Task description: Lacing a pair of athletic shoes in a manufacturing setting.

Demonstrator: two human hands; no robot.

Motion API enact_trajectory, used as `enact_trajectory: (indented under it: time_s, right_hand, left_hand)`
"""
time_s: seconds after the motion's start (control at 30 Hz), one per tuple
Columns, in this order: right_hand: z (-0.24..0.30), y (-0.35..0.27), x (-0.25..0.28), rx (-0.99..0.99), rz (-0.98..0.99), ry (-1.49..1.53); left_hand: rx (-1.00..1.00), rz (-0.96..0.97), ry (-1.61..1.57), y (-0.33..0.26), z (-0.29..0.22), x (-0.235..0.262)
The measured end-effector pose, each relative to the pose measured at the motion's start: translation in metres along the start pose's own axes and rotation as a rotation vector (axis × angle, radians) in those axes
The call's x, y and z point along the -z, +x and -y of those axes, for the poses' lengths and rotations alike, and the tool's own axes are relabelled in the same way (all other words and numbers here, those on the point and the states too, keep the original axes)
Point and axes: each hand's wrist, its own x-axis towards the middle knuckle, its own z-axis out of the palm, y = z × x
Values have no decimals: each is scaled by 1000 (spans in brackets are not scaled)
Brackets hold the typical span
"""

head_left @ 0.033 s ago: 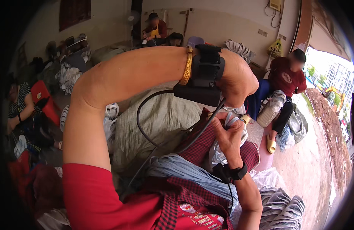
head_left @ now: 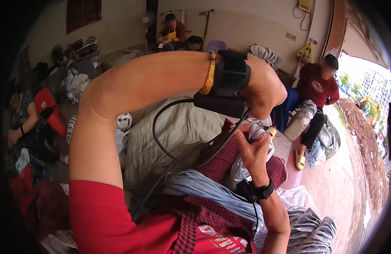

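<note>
A pale woven sack lies across the middle of the view, and every other place is given from it.

Left of the sack, a seated person in a striped top is seen beside a red chair, and pale sandal pieces are heaped on the floor behind.

Above the sack, the left forearm is raised across the picture, with a gold bangle and a black strapped device at the wrist. A black cable loops down from the device over the sack. The left hand is bent down at the wrist; its fingers are curled under and hidden, so whether anything is gripped cannot be told.

Just right of the sack, directly below the left hand, a bundle of pale blue-grey straps is held upright, its long axis running up toward that hand. The right hand is wrapped around the bundle with closed fingers, so it is the nearer hand. More straps are draped over a red checked cloth on the lap.

Further right of the sack, a person in a dark red shirt is seated with a sandal stack. More sandal pieces are piled at the lower right. The device and cable sit between the two hands.
</note>
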Motion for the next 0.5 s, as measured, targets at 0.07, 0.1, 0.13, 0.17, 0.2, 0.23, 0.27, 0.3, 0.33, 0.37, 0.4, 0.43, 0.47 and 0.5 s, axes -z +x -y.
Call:
enact_trajectory:
  time_s: [0.07, 0.1, 0.13, 0.17, 0.2, 0.23, 0.27, 0.3, 0.33, 0.37, 0.4, 0.43, 0.47, 0.5]
  right_hand:
    - [6, 2, 2, -29, 8, -137]
    - [12, 3, 4, -73, 24, -174]
    - [13, 4, 2, -76, 19, -171]
    - [13, 4, 2, -62, 27, -184]
    - [13, 4, 1, -47, 36, -197]
    - [12, 4, -1, -51, 29, -193]
    - [12, 4, -2, -47, 24, -201]
    - [12, 4, -3, -44, 19, -209]
    - [11, 3, -4, -45, 17, -204]
    - [10, 3, -5, -47, 2, -214]
    - [9, 2, -6, -49, -13, -222]
    - [10, 0, -8, -51, -15, -214]
    - [13, -3, -8, -63, -23, -227]
    - [15, -6, -9, -79, -37, -239]
  left_hand:
    - [-8, -42, 30, 1, 1, -2]
    - [-19, -51, 34, 2, 2, -3]
    - [-30, -59, 38, 3, 3, -3]
    - [-34, -53, 39, 4, 4, -5]
    - [-50, -67, 52, 3, 6, -7]
    - [-67, -81, 64, 3, 8, -8]
    - [-67, -77, 65, 4, 8, -8]
    - [-59, -68, 59, 4, 8, -7]
    - [-51, -58, 52, 3, 8, -7]
    - [-51, -53, 54, 6, 12, -11]
    - [-56, -96, 28, 6, 19, -17]
    - [-60, -136, 2, 6, 25, -22]
    - [-57, -126, 4, -1, 22, -19]
    - [4, -26, -55, -12, 15, -14]
